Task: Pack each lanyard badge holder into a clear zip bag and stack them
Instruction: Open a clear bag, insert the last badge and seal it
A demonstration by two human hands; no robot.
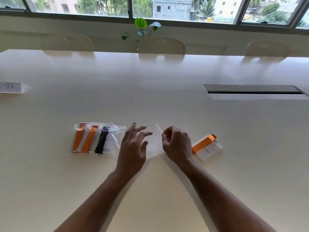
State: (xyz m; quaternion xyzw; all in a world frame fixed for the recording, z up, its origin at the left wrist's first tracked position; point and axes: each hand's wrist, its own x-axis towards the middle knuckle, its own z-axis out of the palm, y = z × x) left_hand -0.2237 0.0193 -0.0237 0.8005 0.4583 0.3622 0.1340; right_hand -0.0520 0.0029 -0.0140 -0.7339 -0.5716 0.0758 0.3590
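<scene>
An empty clear zip bag lies between my hands on the white table. My right hand pinches its right top edge, lifting it slightly. My left hand hovers over the bag's left side with fingers spread, holding nothing. To the left lie overlapping packed bags: two with orange lanyards and one with a black lanyard. A loose badge holder with an orange lanyard lies unbagged just right of my right hand.
A white name card sits at the far left. A cable slot is set into the table at the right. Three pale chairs and a small plant stand beyond the far edge, below the windows.
</scene>
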